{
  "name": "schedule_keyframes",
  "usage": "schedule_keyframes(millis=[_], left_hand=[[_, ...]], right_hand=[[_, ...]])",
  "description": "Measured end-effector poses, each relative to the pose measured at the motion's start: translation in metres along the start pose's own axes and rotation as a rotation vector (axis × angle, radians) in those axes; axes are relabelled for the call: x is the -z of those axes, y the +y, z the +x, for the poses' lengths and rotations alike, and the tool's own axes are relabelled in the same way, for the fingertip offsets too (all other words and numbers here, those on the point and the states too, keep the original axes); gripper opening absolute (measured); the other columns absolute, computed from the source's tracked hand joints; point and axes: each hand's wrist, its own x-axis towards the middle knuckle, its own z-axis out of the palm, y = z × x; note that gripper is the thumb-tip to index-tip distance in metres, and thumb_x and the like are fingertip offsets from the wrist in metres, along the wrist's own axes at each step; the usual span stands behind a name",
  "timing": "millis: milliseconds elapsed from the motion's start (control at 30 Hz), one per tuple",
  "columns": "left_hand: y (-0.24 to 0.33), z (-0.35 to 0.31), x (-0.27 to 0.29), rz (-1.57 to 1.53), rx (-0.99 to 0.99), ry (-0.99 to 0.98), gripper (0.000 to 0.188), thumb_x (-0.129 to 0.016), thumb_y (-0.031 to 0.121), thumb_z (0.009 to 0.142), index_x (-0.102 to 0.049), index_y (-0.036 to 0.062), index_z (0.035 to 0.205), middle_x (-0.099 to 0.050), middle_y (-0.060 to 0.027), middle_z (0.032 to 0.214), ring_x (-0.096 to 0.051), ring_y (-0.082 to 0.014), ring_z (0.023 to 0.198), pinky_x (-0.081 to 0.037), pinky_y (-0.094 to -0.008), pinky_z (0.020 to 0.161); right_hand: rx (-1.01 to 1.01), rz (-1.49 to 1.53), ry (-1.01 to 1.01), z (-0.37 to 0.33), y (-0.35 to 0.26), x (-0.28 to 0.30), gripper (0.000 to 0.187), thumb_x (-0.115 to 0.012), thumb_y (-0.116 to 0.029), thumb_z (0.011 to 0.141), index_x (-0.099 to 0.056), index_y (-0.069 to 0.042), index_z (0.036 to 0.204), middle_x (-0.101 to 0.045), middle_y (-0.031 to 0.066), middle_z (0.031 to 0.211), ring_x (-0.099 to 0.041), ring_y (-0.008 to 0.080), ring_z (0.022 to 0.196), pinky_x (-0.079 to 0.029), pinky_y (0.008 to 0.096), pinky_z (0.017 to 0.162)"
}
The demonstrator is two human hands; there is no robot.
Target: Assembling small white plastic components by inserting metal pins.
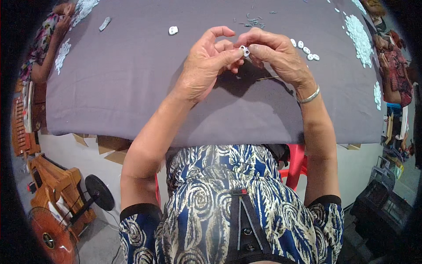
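Observation:
Over the grey-covered table, a small white plastic piece (pixel 245 52) with dark round holes sits between both my hands. My left hand (pixel 205 64) pinches its left side between thumb and fingers. From the other side, the thumb and fingertips of my right hand (pixel 278 52) close on the same piece. Several white oval pieces (pixel 306 50) lie just right of my right hand. Beneath that hand a thin brass-coloured rod (pixel 267 78) shows, partly hidden. Beyond my hands is a scatter of small dark grey bits (pixel 254 21), too small to name.
A lone white piece (pixel 173 30) and a small pale elongated object (pixel 104 23) lie at the far left. Heaps of white pieces (pixel 359 40) line the right side, with more at the left edge. Other people sit at both sides. A fan (pixel 50 235) stands at lower left.

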Motion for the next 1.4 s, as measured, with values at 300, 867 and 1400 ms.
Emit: schedule_keyframes(millis=[300, 867, 1400], left_hand=[[0.002, 0.003, 0.007, -0.236, 0.169, -0.133, 0.039, -0.066, 0.007, 0.087, -0.046, 0.0007, 0.119, -0.06, -0.0087, 0.093, -0.061, -0.0142, 0.083, -0.053, -0.0265, 0.07], [-0.005, 0.001, -0.001, 0.364, -0.203, 0.207, 0.027, -0.066, -0.001, 0.083, -0.055, -0.0007, 0.108, -0.065, -0.0092, 0.087, -0.061, -0.0109, 0.075, -0.052, -0.0234, 0.067], [0.001, 0.005, 0.007, 0.362, -0.181, 0.276, 0.027, -0.064, 0.002, 0.085, -0.054, 0.001, 0.11, -0.059, -0.0044, 0.086, -0.057, -0.0088, 0.074, -0.052, -0.0233, 0.066]], right_hand=[[0.018, 0.115, 0.026, 0.001, 0.01, -0.012, 0.015, -0.062, -0.019, 0.09, -0.064, -0.005, 0.094, -0.059, -0.0039, 0.074, -0.048, 0.0034, 0.063, -0.04, 0.0181, 0.059], [-0.015, -0.043, 0.21, 0.0, 0.012, -0.02, 0.017, -0.063, -0.019, 0.09, -0.067, -0.002, 0.09, -0.057, -0.0062, 0.07, -0.046, 0.0009, 0.059, -0.037, 0.0173, 0.051], [0.083, -0.25, 0.333, 0.009, 0.015, -0.007, 0.013, -0.061, -0.014, 0.089, -0.065, -0.001, 0.088, -0.056, -0.0051, 0.071, -0.048, 0.0032, 0.065, -0.041, 0.0202, 0.057]])
